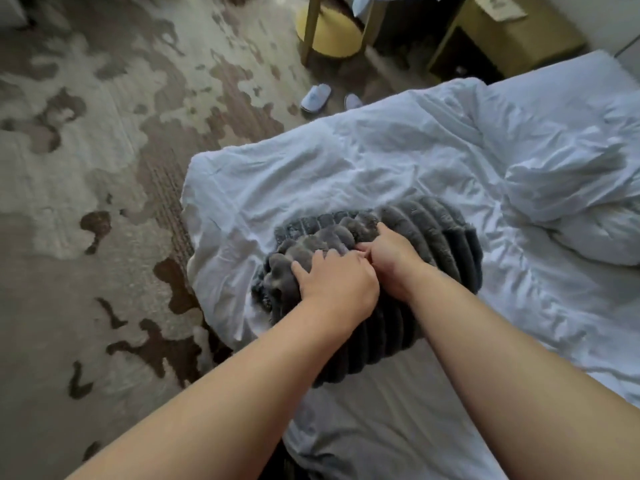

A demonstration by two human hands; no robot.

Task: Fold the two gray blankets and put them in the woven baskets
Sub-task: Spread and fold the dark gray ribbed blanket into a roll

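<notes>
A dark gray ribbed plush blanket [433, 237] lies bunched in a thick folded pile on the white bed sheet [311, 174], near the bed's left corner. My left hand [336, 282] rests on the pile's left side with fingers curled into the fabric. Beside it, touching it, my right hand [391, 251] grips a fold at the top of the pile. Both forearms reach in from the bottom of the view. Only one gray blanket shows, and no woven basket is in view.
A crumpled white duvet [568, 188] is heaped at the right of the bed. The patterned carpet [104, 168] fills the left. A pair of white slippers [317, 97] lies beyond the bed, with a yellow stool [329, 32] and a wooden nightstand [502, 39] behind.
</notes>
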